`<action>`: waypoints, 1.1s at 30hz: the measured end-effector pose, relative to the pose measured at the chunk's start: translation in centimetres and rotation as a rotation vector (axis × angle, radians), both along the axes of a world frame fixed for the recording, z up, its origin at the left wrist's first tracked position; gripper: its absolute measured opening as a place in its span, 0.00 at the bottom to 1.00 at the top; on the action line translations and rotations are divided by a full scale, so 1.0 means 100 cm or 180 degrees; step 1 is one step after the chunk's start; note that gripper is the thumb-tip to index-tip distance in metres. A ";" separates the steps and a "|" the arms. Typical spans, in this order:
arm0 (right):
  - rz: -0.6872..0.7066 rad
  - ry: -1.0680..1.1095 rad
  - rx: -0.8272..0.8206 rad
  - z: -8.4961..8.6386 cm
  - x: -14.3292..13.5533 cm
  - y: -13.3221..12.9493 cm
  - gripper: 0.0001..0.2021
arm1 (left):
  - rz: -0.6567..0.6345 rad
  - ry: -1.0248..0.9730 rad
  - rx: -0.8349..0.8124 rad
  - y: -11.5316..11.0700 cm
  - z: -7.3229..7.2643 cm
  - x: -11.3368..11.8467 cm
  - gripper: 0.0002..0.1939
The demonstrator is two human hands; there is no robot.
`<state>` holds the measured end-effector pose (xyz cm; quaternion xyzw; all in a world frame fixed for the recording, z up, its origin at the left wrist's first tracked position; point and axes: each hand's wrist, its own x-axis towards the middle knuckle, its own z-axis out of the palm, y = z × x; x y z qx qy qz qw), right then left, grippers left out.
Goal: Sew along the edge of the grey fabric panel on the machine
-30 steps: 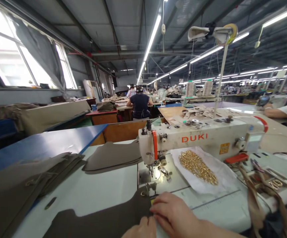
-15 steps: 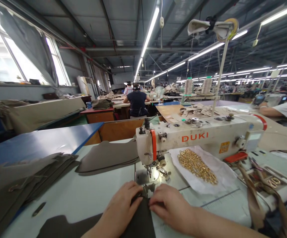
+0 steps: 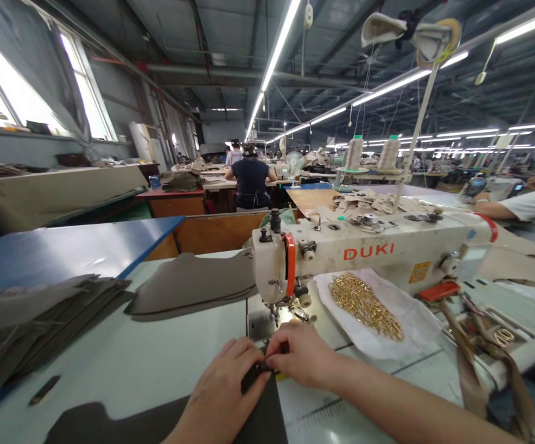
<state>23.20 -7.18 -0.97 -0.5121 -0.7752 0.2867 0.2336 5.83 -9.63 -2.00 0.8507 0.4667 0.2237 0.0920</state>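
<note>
My work surface is a pale sewing table [image 3: 156, 364] with a blue-topped bench [image 3: 63, 253] butting against its far left edge. On it I see the white DUKI sewing machine [image 3: 369, 253], a stack of grey-brown cut pieces [image 3: 193, 283] just left of the machine head, a second, larger pile [image 3: 40, 320] at the left edge, and a dark fabric panel [image 3: 123, 422] at the near edge. Right of the needle lies a white sheet [image 3: 410, 320] heaped with gold metal rings [image 3: 364, 302], and tan straps [image 3: 471, 364] trail off the right side (a small dark strip [image 3: 45, 390] lies alone near the left pile).
</note>
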 end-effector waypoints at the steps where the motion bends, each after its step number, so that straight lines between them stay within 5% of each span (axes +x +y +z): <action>1: 0.0003 0.0009 -0.0020 0.000 0.000 0.000 0.04 | -0.0024 -0.0014 0.0032 0.000 -0.001 0.000 0.06; 33: -0.0037 -0.0269 0.0537 -0.008 0.007 -0.007 0.05 | -0.0569 -0.0097 0.0892 -0.001 -0.001 0.006 0.14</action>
